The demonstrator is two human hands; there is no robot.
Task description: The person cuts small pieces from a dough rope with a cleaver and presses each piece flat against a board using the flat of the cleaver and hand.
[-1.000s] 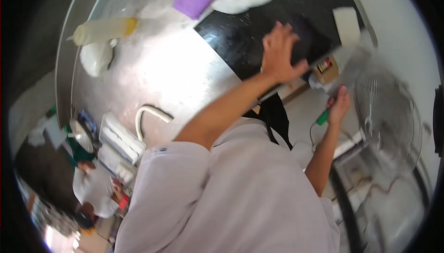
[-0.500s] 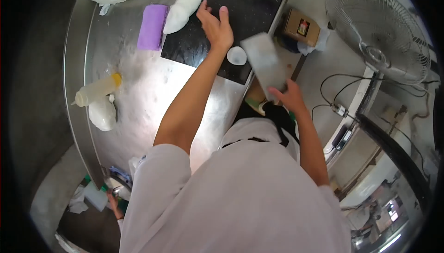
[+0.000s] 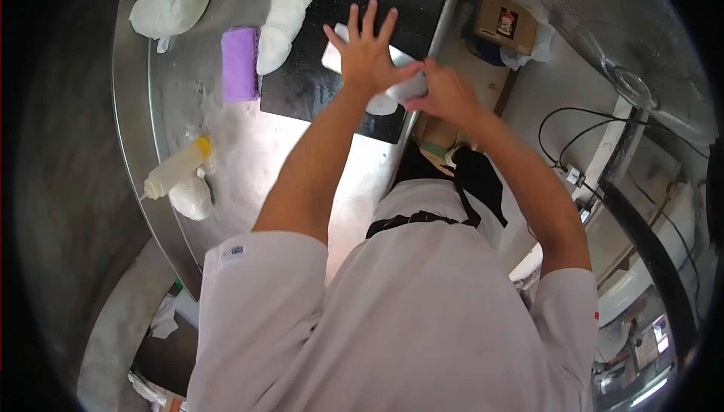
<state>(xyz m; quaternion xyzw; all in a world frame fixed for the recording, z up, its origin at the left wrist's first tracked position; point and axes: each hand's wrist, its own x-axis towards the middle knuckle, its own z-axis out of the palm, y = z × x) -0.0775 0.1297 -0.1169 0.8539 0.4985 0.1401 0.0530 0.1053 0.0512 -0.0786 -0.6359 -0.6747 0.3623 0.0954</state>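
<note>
- While the left hand lies flat over the middle of the metal blade, the two ends of the blade come out at its sides, above the black board.
- The right edge of the board runs along the edge of the metal table; the right hand is just at this edge, partly outside it.
- Bare black surface lies beyond the left fingertips, and bare metal lies between the board and the bottle.
- One dough disc is on the board near its closest corner, partly under the blade.
- One long dough roll goes along the left side of the board, and one purple cloth is just beside its end.
- I count three white bags: a full one, a small one against the bottle, and one cut by the top of the view.
- The left fingers are straight and spread apart; if the palm presses on the blade, I cannot tell.
- The right fingers and thumb are clamped on the right end of the blade; the handle is hidden.
- The left arm reaches forward, and the right arm is bent inward at the elbow, so both hands come close together.
</note>
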